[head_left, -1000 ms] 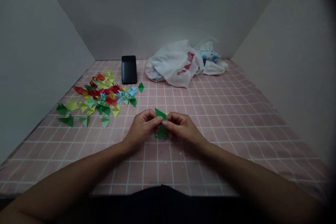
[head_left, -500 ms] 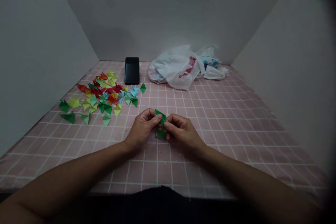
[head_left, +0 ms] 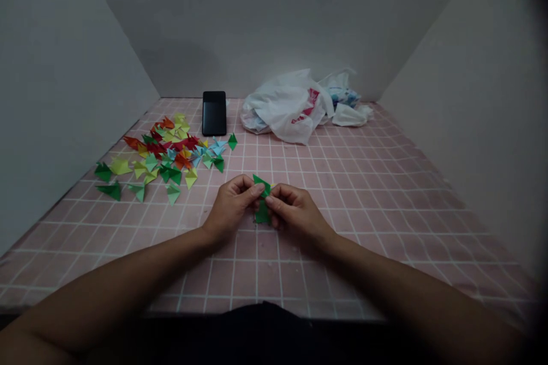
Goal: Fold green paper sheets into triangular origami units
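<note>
A small piece of green folded paper (head_left: 262, 215) is pinched between both hands just above the middle of the table. My left hand (head_left: 232, 204) grips its left side with thumb and forefinger, the thumb lying across the paper. On the right edge, my right hand (head_left: 298, 209) pinches the same paper, fingers curled. The fingertips partly hide its folds. A bit of yellow shows behind the right fingers, too small to name. To the left lies a spread of folded paper pieces (head_left: 171, 174) in green, yellow, red, orange and light blue.
A black phone-like slab (head_left: 214, 114) lies behind the paper pieces. White plastic bags (head_left: 286, 104) with red print sit near the back wall, crumpled tissue-like white material (head_left: 349, 116) beside them. The pink checked tablecloth (head_left: 385, 205) lies between pale walls left, right and behind.
The hands stay almost in place, still pinching the green paper, with the fingers shifting slightly on it. The whole view has moved a little.
</note>
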Motion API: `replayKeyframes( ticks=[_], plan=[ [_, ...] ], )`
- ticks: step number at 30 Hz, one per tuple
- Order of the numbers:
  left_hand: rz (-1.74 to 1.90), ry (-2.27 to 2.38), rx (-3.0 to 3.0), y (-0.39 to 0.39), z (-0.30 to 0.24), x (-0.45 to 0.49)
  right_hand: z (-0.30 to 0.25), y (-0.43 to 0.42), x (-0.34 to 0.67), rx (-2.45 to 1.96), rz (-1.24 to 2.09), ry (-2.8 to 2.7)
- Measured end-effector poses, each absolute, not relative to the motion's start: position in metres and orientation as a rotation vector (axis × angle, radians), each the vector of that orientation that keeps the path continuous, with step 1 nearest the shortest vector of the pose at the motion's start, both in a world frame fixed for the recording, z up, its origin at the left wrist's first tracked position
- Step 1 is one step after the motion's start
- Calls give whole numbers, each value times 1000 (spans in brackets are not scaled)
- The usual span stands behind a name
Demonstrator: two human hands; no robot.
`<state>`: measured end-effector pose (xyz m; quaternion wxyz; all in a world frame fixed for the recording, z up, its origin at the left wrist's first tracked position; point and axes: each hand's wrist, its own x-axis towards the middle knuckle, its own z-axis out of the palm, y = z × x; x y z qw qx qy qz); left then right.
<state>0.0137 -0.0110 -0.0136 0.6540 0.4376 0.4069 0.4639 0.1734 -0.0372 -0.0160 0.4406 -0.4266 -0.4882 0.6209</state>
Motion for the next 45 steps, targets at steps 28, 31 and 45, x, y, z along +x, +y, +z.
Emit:
replayKeyframes(
  ticks=[28, 31, 45],
  plan=[
    [1052, 766, 1035, -2, -17, 11, -13, -40, 178, -1091, 943, -1598],
    [1022, 711, 1053, 0, -17, 9, -12, -40, 179, -1040, 1070, -1483],
    [946, 652, 1147, 3, -24, 5, -13, -34, 178, -910, 1297, -1338]
  ],
)
